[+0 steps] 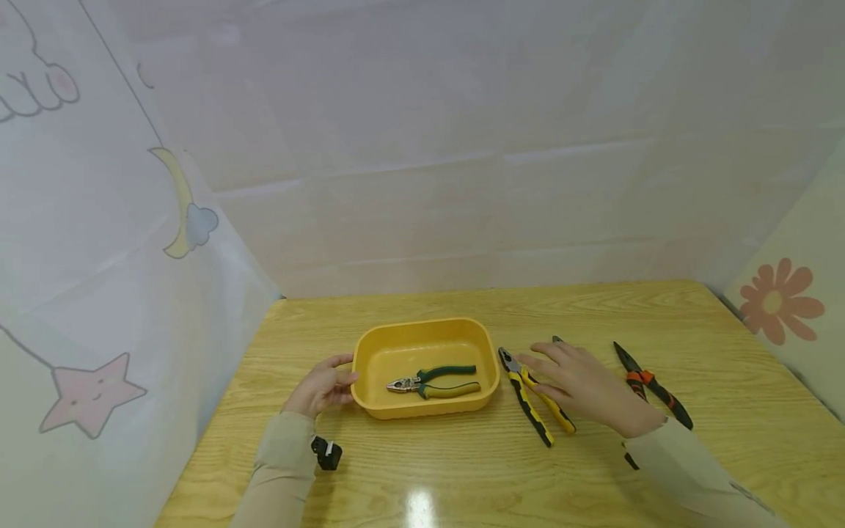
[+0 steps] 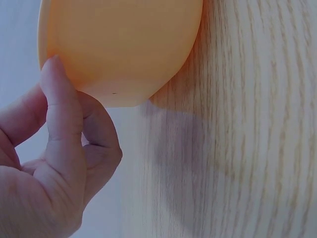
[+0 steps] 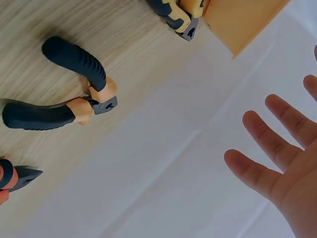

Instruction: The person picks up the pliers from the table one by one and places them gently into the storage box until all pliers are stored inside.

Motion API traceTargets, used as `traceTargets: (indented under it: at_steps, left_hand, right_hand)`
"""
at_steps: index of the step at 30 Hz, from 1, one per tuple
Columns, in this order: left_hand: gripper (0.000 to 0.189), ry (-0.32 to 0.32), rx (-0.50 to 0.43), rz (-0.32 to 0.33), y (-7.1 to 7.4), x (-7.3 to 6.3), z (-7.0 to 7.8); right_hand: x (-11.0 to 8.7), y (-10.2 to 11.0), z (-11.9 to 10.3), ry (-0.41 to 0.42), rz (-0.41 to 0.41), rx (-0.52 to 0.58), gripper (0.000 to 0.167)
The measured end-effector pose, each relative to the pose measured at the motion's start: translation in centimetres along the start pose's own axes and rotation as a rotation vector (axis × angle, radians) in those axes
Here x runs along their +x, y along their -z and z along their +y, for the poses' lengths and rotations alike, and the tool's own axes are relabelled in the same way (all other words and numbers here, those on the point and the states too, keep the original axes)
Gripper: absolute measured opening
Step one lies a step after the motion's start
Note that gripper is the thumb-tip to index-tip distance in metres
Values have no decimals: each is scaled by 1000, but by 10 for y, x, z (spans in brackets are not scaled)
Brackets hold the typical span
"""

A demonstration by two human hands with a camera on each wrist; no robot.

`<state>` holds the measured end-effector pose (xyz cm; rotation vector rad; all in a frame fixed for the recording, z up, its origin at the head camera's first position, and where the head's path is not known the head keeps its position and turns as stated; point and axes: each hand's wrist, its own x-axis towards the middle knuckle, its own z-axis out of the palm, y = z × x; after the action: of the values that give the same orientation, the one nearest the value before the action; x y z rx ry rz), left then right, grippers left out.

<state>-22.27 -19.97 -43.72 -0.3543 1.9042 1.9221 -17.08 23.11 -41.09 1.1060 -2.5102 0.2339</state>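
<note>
A yellow plastic tray (image 1: pixel 422 411) stands on the table, and my left hand (image 1: pixel 322 386) pinches its left rim between thumb and fingers. Inside the tray lie combination pliers with green and yellow handles (image 1: pixel 449 391). Just right of it are pliers with yellow-and-black handles (image 1: pixel 531 400). My right hand (image 1: pixel 587 385) hovers over the table with fingers spread, holding nothing. Beneath it, mostly hidden in the head view, are pliers with black and orange handles (image 3: pixel 62 116). Farther right lie pointed-nose pliers with black and orange-red handles (image 1: pixel 667 396).
The wooden table (image 1: pixel 370 491) reaches back to a pale sheet wall (image 1: pixel 409 220). More sheeting, printed with a star (image 1: pixel 91 396) and a flower (image 1: pixel 782 301), hangs along both sides.
</note>
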Motion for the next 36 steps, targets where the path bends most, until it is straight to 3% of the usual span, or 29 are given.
traceTargets:
  at_steps: [6, 14, 25, 36]
  left_hand:
    - [56, 3, 12, -4, 1, -1, 0]
    - [57, 13, 10, -9, 1, -1, 2]
    - [58, 20, 22, -9, -1, -3, 2]
    - [56, 6, 20, -12, 0, -2, 2]
  right_hand:
    - [-9, 3, 3, -22, -2, -23, 46]
    - [-21, 8, 6, -82, -27, -56, 61]
    - [-39, 7, 15, -75, 28, -67, 46]
    - [-50, 10, 17, -109, 47, -59, 62]
